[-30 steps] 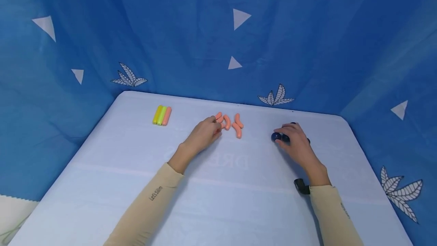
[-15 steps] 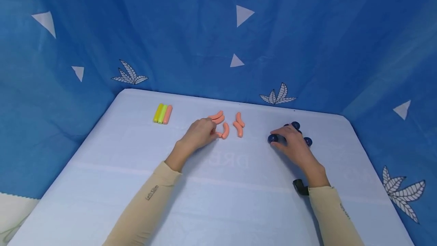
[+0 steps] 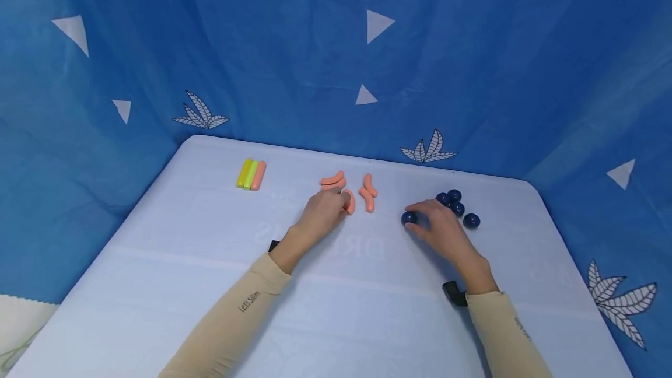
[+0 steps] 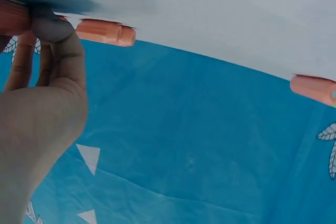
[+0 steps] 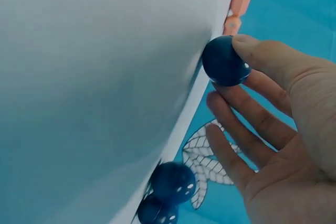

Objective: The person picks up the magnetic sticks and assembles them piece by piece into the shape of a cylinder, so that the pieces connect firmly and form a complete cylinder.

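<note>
Right hand (image 3: pixel 440 227): one smooth, glossy dark-blue ball (image 3: pixel 409 219) is pinched between thumb and fingers, over the white table (image 3: pixel 336 325), apart from four matching balls (image 3: pixel 457 209). Left hand (image 3: pixel 322 213): one salmon-pink piece (image 4: pixel 13 18) is pinched by thumb and curled fingers, beside similar curved pieces (image 3: pixel 367 199) toward the table's far edge. Lengthwise ridges on pink pieces are shown in the left wrist view, not the head view; the right hand's slack remaining fingers are revealed only by the right wrist view.
</note>
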`<state>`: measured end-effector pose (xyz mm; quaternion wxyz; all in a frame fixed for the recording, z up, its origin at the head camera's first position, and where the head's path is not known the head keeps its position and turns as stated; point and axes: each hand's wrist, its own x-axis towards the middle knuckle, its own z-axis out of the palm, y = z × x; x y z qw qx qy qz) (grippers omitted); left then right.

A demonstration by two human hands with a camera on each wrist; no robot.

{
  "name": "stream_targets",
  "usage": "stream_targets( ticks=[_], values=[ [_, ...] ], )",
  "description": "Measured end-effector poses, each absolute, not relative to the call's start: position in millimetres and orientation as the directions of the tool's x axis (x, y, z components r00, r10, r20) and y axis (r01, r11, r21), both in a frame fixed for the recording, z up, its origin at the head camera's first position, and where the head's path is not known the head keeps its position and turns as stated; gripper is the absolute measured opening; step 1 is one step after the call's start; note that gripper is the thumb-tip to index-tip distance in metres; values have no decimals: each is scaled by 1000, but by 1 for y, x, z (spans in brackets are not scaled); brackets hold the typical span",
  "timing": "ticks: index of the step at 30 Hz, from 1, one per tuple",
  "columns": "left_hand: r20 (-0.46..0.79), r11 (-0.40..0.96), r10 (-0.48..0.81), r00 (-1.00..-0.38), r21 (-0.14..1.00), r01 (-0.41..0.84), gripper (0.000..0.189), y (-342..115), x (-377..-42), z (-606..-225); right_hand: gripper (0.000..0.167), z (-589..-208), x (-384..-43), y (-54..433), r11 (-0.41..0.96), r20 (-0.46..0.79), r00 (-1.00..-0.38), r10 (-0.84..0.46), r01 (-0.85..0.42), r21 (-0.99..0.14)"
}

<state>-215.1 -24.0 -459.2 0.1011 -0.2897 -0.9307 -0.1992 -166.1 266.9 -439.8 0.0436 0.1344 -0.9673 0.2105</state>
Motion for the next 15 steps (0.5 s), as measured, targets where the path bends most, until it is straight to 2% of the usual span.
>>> stream_targets(
  ticks=[3,8,15],
  values=[
    [282,786,455,-844,318,530,16,-26,-215,-458,35,-438,-163,258,859,143,-956,-257,-294,-420],
    [172,804,387,-906,418,423,25,-35,-216,-451,32,-434,-157,240,823,111,-945,-309,-324,-466],
    [-15,783,406,-914,522,339,19,-55,-212,-442,30,-429,-150,213,772,47,-919,-390,-355,-528]
  ],
)
